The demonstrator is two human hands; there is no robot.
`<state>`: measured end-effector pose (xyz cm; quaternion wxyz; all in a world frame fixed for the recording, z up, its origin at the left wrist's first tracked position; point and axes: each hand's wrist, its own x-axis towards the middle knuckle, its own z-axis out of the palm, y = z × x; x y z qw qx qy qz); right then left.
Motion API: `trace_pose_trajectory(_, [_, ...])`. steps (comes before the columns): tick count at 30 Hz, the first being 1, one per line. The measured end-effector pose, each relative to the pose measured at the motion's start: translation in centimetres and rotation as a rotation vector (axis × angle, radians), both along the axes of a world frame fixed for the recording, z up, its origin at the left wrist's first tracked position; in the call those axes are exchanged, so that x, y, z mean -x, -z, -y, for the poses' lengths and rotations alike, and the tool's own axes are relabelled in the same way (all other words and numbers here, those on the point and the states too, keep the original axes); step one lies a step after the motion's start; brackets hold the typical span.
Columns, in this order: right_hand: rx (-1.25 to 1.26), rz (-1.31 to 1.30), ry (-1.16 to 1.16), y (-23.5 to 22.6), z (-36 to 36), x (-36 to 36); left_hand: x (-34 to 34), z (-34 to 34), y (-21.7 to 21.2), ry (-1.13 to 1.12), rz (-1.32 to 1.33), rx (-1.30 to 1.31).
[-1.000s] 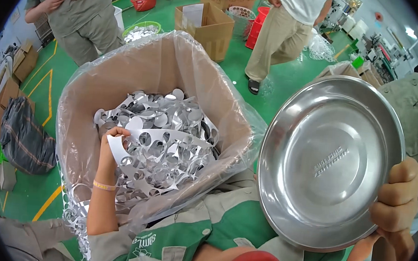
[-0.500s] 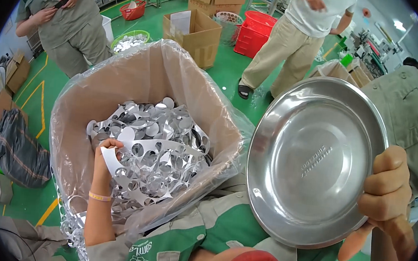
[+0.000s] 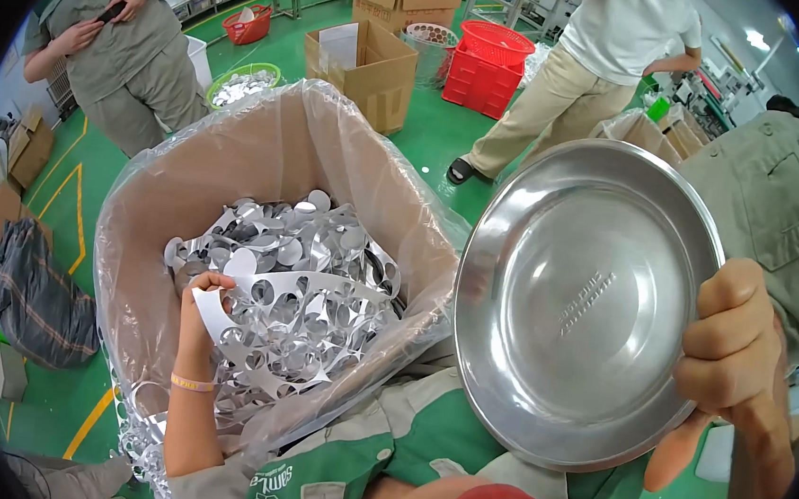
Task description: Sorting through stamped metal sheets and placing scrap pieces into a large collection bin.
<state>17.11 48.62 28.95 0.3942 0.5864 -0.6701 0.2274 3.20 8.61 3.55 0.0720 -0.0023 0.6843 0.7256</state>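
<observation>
Since the earlier frame: steel dish (image 3: 585, 299) raised slightly, tilted closer to camera, right of frame. Lined cardboard box (image 3: 264, 171), centre left, filled with punched metal scrap (image 3: 301, 288). Right hand (image 3: 740, 374) at dish's right rim, fingers clamped on rim. Left hand (image 3: 199, 313) inside box, lower left, fingers pinched on white scrap strip (image 3: 221, 329).

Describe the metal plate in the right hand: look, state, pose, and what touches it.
The metal plate is round, shiny and silver-coloured, like polished steel, with a wide rim and a shallow flat centre bearing a faint stamped mark. It is empty. It is held up off any surface, tilted with its hollow side facing the camera. Only the right hand touches it, gripping its right edge. It sits just right of the plastic-lined cardboard box of metal scrap.
</observation>
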Motion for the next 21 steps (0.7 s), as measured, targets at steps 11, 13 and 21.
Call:
trace_pose_trajectory(11, [0.033, 0.018, -0.109, -0.2, 0.9, 0.7, 0.1, -0.4, -0.1, 0.009, -0.018, -0.016])
trace_pose_trajectory(13, [0.046, 0.04, -0.121, 0.9, 0.9, 1.4, -0.6, 0.4, 0.5, -0.018, -0.021, -0.002])
trace_pose_trajectory(21, [-0.102, 0.183, -0.104, -1.0, 0.5, 1.3, 0.1, -0.8, -0.7, 0.023, -0.012, -0.009])
